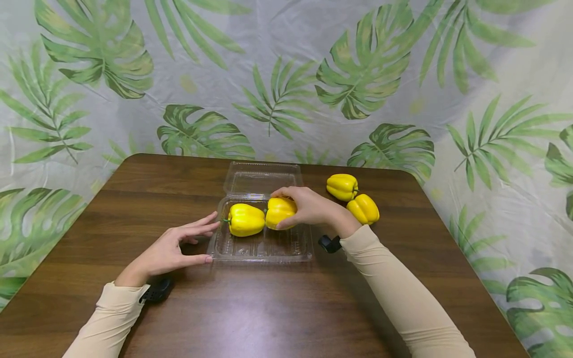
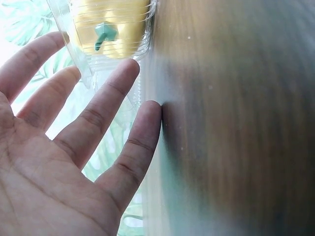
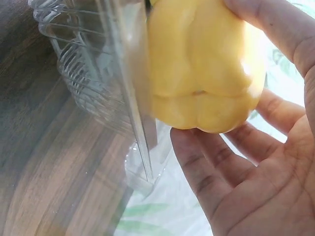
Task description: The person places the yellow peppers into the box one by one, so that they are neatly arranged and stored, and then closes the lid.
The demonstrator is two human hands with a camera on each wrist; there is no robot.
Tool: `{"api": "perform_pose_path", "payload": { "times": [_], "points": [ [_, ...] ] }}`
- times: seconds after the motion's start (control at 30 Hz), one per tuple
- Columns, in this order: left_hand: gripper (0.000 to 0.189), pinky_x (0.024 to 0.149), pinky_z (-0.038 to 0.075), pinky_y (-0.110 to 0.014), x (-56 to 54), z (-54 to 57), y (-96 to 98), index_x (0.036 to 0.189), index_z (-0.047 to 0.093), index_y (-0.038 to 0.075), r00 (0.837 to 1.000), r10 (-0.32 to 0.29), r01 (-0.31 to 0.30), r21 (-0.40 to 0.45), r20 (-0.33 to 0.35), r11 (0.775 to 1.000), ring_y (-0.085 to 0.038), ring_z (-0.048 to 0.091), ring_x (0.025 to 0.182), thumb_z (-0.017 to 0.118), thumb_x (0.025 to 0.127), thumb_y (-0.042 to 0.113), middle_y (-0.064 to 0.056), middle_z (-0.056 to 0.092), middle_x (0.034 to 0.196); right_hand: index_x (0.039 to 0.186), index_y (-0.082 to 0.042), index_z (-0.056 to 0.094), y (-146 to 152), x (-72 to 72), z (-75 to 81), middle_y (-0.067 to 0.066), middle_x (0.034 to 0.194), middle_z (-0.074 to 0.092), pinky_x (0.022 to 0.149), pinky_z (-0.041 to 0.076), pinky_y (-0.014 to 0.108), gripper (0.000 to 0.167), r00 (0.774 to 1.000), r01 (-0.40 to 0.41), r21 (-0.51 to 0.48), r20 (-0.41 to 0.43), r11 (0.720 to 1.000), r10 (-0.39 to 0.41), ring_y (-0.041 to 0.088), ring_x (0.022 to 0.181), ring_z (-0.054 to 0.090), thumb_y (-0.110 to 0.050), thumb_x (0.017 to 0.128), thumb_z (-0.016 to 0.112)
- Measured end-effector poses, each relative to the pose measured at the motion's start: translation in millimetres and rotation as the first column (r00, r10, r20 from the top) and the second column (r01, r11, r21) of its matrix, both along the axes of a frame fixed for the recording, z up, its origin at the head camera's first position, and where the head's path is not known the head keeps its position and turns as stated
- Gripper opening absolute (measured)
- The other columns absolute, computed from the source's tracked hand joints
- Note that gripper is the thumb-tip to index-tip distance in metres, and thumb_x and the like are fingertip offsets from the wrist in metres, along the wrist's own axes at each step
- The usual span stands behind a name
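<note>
A clear plastic clamshell container (image 1: 259, 251) lies on the table with its lid (image 1: 264, 178) folded back. One yellow bell pepper (image 1: 246, 220) sits in its left half, green stem to the left. My right hand (image 1: 306, 206) grips a second yellow bell pepper (image 1: 279, 213) over the right half, thumb on the near side and fingers on the far side. In the right wrist view, that bell pepper (image 3: 202, 64) stands just above the container's rim (image 3: 129, 93). My left hand (image 1: 179, 246) rests with extended fingers at the container's left side, fingertips right at the wall.
Two more yellow bell peppers, one farther back (image 1: 342, 187) and one nearer (image 1: 363, 209), lie to the right beyond my right wrist. The brown wooden table (image 1: 286, 308) ends at a leaf-printed cloth (image 1: 277, 99) behind.
</note>
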State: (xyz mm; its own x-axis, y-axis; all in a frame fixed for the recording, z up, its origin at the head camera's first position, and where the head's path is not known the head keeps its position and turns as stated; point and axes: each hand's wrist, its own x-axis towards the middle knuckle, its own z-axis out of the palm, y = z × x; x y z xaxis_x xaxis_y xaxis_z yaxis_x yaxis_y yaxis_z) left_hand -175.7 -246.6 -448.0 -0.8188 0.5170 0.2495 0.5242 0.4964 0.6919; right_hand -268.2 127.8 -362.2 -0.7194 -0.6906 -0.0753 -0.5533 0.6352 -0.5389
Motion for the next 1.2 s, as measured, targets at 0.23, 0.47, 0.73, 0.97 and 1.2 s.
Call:
{"api": "perform_pose_path", "payload": {
  "times": [0.23, 0.47, 0.73, 0.97, 1.2],
  "points": [
    [0.076, 0.098, 0.061, -0.037, -0.1, 0.0, 0.2, 0.155, 0.059, 0.013, 1.0, 0.001, -0.001, -0.009, -0.013, 1.0, -0.011, 0.07, 0.125, 0.091, 0.088, 0.03, -0.004, 0.046, 0.17, 0.153, -0.014, 0.058, -0.4, -0.9, -3.5, 0.007, 0.148, 0.063, 0.102, 0.054, 0.041, 0.076, 1.0, -0.018, 0.029, -0.003, 0.999, 0.018, 0.024, 0.123, 0.061, -0.035, 0.088, 0.091],
    [0.076, 0.098, 0.061, -0.037, 0.3, 0.3, 0.5, 0.155, 0.06, 0.013, 1.0, 0.002, -0.002, -0.014, -0.02, 1.0, -0.01, 0.07, 0.124, 0.091, 0.088, 0.03, -0.004, 0.046, 0.17, 0.154, -0.017, 0.058, -0.6, -2.1, -7.7, 0.01, 0.142, 0.061, 0.105, 0.052, 0.043, 0.075, 0.999, -0.039, 0.087, -0.03, 0.995, 0.041, 0.027, 0.123, 0.058, -0.038, 0.089, 0.089],
    [0.076, 0.098, 0.061, -0.037, 1.5, 1.2, 0.8, 0.155, 0.059, 0.013, 1.0, 0.006, -0.007, -0.012, -0.015, 1.0, -0.01, 0.069, 0.125, 0.091, 0.088, 0.03, -0.004, 0.046, 0.17, 0.151, -0.017, 0.062, -2.9, -1.3, -7.3, 0.011, 0.139, 0.059, 0.11, 0.05, 0.048, 0.068, 0.999, -0.043, 0.121, -0.02, 0.992, 0.045, 0.028, 0.127, 0.056, -0.036, 0.091, 0.088],
    [0.076, 0.097, 0.061, -0.036, 1.6, 1.2, 1.0, 0.155, 0.059, 0.013, 1.0, 0.007, -0.007, -0.016, -0.014, 1.0, -0.017, 0.07, 0.125, 0.091, 0.088, 0.03, -0.004, 0.045, 0.171, 0.151, -0.019, 0.059, -1.7, 0.2, -8.0, 0.01, 0.138, 0.056, 0.111, 0.049, 0.048, 0.069, 1.0, -0.008, 0.135, -0.017, 0.991, 0.01, 0.028, 0.126, 0.052, -0.033, 0.09, 0.09],
    [0.075, 0.097, 0.061, -0.038, 2.1, 2.8, 1.7, 0.154, 0.06, 0.012, 1.0, 0.007, -0.007, -0.014, -0.011, 1.0, -0.018, 0.07, 0.126, 0.091, 0.088, 0.03, -0.005, 0.046, 0.17, 0.148, -0.019, 0.061, -2.6, 1.4, -10.1, 0.009, 0.131, 0.056, 0.107, 0.051, 0.046, 0.069, 0.999, 0.011, 0.137, -0.05, 0.991, -0.004, 0.027, 0.121, 0.052, -0.034, 0.088, 0.091]
  ]
}}
